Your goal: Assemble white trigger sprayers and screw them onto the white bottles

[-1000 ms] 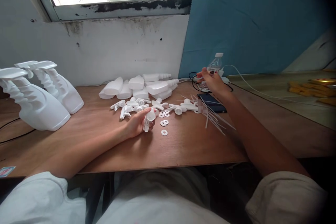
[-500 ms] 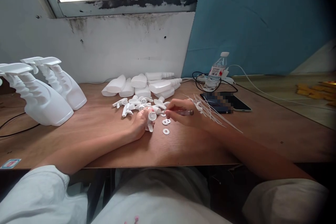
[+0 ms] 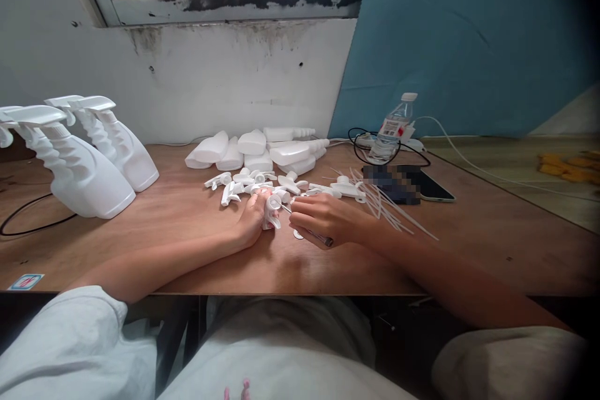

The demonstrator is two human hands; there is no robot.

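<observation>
My left hand (image 3: 252, 219) is closed around a white spray trigger head (image 3: 272, 205), its round collar opening turned up toward me. In my right hand (image 3: 323, 217) is a slim screwdriver-like tool (image 3: 328, 241), its thin metal shaft pointing left to the collar. Whether the tip touches inside cannot be made out. A white ring washer (image 3: 298, 234) lies on the table, partly covered by my right hand. Behind both hands is a loose pile of white trigger heads (image 3: 244, 179). Thin white tubes (image 3: 391, 209) are spread to the right of my right wrist.
White bottles (image 3: 295, 152) lie stacked by the wall. Assembled spray bottles (image 3: 89, 169) stand at the left. Toward the back right are a water bottle (image 3: 392, 128), black and white cables, and a phone (image 3: 429, 183). The wooden table's front edge (image 3: 290, 294) runs before me.
My right hand has lowered and the tool has tilted, its handle end now lower. More of the washers are covered by the hand. The view has shifted slightly.
</observation>
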